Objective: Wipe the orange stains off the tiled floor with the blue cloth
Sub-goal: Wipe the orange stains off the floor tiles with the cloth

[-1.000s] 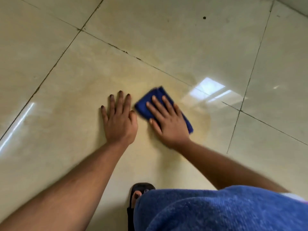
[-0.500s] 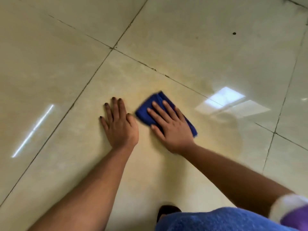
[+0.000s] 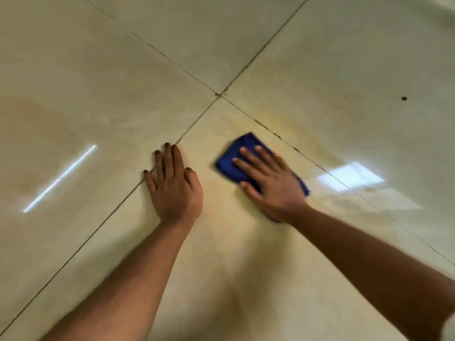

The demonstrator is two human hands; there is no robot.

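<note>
Right now, in the head view, the wiping step is in hand: the folded blue cloth point(image 3: 236, 166) is pressed flat on the shiny cream tiled floor point(image 3: 320, 57) under the right hand point(image 3: 273, 185), whose fingers are straight and spread. The left hand point(image 3: 174, 190) is laid flat on the floor beside it, fingers straight and close together. Faint orange stains point(image 3: 221, 205) are seen around the cloth, so more rubbing is likely needed there. Since the earlier frame, the hands have been spread farther apart, and the left fingertips now rest on a dark grout line point(image 3: 197, 119).

Bare forearms, dark-painted fingernails point(image 3: 167, 144)
</note>
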